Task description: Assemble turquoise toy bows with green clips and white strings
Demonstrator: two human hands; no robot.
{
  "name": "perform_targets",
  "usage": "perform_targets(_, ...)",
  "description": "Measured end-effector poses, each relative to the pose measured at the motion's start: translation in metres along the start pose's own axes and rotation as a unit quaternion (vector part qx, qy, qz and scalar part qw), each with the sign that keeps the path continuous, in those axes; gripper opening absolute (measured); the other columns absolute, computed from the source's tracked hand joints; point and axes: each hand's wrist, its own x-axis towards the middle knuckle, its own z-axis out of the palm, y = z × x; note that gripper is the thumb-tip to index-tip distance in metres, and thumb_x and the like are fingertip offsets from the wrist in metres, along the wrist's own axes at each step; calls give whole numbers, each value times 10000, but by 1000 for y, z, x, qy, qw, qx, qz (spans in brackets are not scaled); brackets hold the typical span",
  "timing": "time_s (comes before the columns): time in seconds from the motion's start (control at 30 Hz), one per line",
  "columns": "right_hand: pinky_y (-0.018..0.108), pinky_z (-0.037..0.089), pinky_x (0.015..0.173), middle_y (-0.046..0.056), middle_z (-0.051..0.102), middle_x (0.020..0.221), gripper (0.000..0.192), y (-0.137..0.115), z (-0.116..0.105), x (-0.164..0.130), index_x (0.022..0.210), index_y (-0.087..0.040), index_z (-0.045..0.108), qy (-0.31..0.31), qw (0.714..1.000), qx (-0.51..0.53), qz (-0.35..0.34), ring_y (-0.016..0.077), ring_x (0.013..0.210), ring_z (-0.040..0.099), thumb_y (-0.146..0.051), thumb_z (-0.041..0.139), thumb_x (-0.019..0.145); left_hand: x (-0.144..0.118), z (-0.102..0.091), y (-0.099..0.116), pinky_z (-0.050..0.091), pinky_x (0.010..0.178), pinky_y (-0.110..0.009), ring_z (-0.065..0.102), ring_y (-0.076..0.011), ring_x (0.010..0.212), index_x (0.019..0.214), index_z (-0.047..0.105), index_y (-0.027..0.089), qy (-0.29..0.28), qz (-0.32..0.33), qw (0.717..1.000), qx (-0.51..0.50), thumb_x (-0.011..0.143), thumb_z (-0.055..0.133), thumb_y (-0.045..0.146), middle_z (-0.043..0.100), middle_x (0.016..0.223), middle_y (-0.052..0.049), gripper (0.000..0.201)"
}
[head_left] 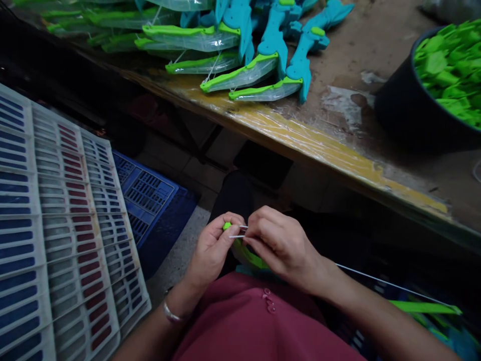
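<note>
My left hand (215, 245) is closed, pinching the end of a bright green plastic piece (227, 226) between thumb and fingers. Close beside it, my right hand (281, 245) is closed on a thin white cord (237, 236), which shows as short strands between the two hands. More of the green piece appears below my fingers, over my lap, but most of it is hidden. I cannot tell whether the cord is tied to the piece.
Several teal-and-green plastic assemblies (263, 77) with clear parts lie on the worn table (338, 160). A black tub (398, 105) holds green pieces (443, 65). White crates (86, 215) and a blue crate (154, 200) stand at left. More green parts (424, 307) lie at lower right.
</note>
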Motion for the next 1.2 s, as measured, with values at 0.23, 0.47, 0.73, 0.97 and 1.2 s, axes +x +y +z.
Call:
perform_targets(0.23, 239, 445, 656, 17, 585, 837, 116, -7, 23, -7, 854, -154, 594, 127, 982, 85, 109, 106, 746, 560, -81, 617, 941, -1, -4, -3, 427, 837, -264, 540, -166, 923, 964, 693, 226, -12, 8, 1000, 2, 1018, 609, 298, 594, 997, -24, 123)
perform_targets(0.47, 243, 433, 653, 23, 583, 860, 148, -8, 32, -14, 854, -168, 571, 133, 987, 30, 86, 115, 767, 558, -49, 574, 942, -2, 0, -6, 412, 776, -254, 522, -154, 862, 895, 669, 210, 23, -8, 1000, 18, 1004, 639, 320, 580, 938, -16, 158)
perform_targets(0.73, 227, 483, 703, -16, 639, 843, 48, -8, 20, -12, 915, -194, 674, 101, 946, 208, 228, 101, 765, 604, -191, 711, 945, -6, 7, 2, 434, 785, -269, 547, -167, 867, 855, 690, 203, 42, -39, 997, -57, 946, 700, 308, 596, 929, -20, 139)
perform_targets(0.97, 260, 526, 853, 74, 658, 1097, 136, -9, 18, -9, 1014, -166, 647, 83, 979, 169, 85, 136, 1008, 637, -71, 550, 1003, -2, 1, 8, 416, 715, -249, 517, -144, 766, 799, 747, 173, -4, -77, 992, -103, 853, 782, 310, 616, 818, -22, 151)
perform_targets(1.2, 242, 507, 722, 12, 639, 899, 87, -10, 16, -7, 998, -192, 609, 91, 980, 130, 121, 114, 808, 609, -109, 583, 995, -3, -1, 1, 411, 733, -256, 536, -146, 778, 789, 731, 200, 7, -46, 997, -58, 908, 746, 274, 641, 811, -5, 141)
